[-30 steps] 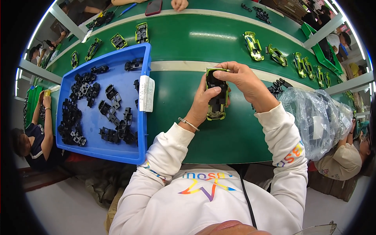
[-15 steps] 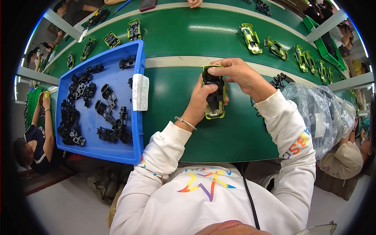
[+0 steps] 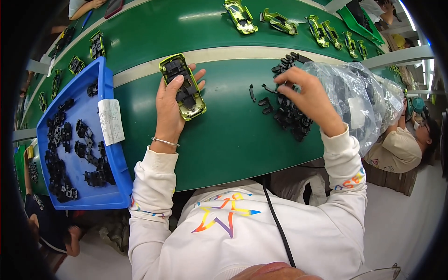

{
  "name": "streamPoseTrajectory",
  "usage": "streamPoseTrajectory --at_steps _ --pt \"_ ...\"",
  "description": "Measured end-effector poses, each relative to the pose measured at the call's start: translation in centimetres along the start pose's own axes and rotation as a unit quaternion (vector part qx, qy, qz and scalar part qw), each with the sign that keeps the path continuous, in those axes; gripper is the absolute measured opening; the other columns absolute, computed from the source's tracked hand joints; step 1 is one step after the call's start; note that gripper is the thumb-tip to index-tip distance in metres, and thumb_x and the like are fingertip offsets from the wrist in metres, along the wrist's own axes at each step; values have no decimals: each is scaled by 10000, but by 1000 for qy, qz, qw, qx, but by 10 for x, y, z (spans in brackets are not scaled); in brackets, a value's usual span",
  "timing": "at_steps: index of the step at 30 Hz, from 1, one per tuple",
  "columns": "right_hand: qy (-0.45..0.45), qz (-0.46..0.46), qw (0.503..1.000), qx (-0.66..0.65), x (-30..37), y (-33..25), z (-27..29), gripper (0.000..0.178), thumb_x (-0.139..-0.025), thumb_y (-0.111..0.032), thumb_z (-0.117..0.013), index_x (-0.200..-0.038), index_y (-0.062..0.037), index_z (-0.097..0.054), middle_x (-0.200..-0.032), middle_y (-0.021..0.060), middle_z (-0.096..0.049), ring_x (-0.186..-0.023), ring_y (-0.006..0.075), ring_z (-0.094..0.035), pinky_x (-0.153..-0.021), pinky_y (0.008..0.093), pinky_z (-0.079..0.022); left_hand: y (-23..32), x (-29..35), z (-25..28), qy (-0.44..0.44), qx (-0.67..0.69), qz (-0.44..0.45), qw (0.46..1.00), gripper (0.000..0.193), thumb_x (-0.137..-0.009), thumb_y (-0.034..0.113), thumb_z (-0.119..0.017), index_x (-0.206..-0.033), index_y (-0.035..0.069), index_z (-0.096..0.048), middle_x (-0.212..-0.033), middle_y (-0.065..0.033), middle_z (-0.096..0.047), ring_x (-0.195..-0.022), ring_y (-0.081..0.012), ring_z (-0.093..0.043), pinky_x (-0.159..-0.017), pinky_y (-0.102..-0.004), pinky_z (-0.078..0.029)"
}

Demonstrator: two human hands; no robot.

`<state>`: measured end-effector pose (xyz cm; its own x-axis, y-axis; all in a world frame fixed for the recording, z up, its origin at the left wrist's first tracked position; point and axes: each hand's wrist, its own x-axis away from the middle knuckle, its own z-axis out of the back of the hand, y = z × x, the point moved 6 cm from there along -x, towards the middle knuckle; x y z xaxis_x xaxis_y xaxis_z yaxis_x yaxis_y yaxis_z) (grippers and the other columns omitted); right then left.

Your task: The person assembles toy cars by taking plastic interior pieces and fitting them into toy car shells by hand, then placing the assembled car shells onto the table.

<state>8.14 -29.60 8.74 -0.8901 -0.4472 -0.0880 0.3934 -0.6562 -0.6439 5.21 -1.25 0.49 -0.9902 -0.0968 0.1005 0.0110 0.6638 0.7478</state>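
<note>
My left hand [image 3: 170, 100] is closed round a toy car body [image 3: 186, 91] with a yellow-green shell and black parts inside. Its underside faces up, and the thumb presses on the black inside. To the right, my right hand [image 3: 305, 93] hangs over a pile of small black plastic parts [image 3: 291, 116], fingers curled and tips close together. A small black part [image 3: 268, 88] lies right at these fingertips; whether it is gripped is unclear. Beside the pile are a thin black piece [image 3: 252, 93] and a curved black part [image 3: 265, 105].
A blue bin [image 3: 122, 172] of black parts stands at left, a paper label [image 3: 111, 121] on its rim. A clear plastic bag [image 3: 357, 102] lies at right. Beyond the pale strip [image 3: 224, 54] rest several car bodies [image 3: 241, 17]. A person [image 3: 396, 144] sits at far right.
My right hand has left the car body and moved right to the black parts. My left hand still holds the car body, now farther left and tilted. The whole view has shifted right.
</note>
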Motion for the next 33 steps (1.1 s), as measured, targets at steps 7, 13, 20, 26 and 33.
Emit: streamPoseTrajectory --at_steps 7,13,20,26,33 --pt "-46 87 974 202 35 -18 -26 235 -822 -120 -707 -1049 -92 -652 -922 75 -634 -892 278 -611 -819 391 -452 -11 20 -1 26 -24 8 999 409 -975 137 -537 -1343 -3 -425 -1264 -212 -574 -1152 -391 -613 -959 -465 -543" --pt "-79 179 957 214 30 -26 -52 288 -832 -116 -706 -1113 -91 -647 -1006 91 -625 -917 287 -606 -839 393 -457 -23 65 -2 81 31 38 996 456 -985 160 -500 -1384 -32 -390 -1279 -229 -563 -1162 -372 -598 -993 -480 -527" --pt "-128 174 963 -159 23 -79 -76 422 -850 -67 -670 -1268 -75 -614 -966 97 -628 -918 283 -613 -823 342 -487 -21 90 1 76 76 3 994 487 -1056 366 -399 -1357 -15 -437 -1253 -200 -587 -1175 -329 -591 -979 -434 -519" --pt "-196 -13 868 -456 16 -116 -125 406 -876 -37 -692 -1267 10 -593 -973 60 -656 -736 82 -619 -685 222 -512 -18 105 7 57 62 -5 996 479 -1050 412 -391 -1296 18 -511 -1201 -128 -618 -1035 -208 -644 -859 -346 -553" --pt "-170 -105 818 -539 16 -117 -146 315 -926 -69 -666 -1215 45 -612 -980 97 -694 -862 162 -705 -788 254 -572 3 113 -1 84 28 -90 992 457 -1048 384 -415 -1342 35 -443 -1250 -130 -586 -1060 -200 -626 -876 -334 -542"
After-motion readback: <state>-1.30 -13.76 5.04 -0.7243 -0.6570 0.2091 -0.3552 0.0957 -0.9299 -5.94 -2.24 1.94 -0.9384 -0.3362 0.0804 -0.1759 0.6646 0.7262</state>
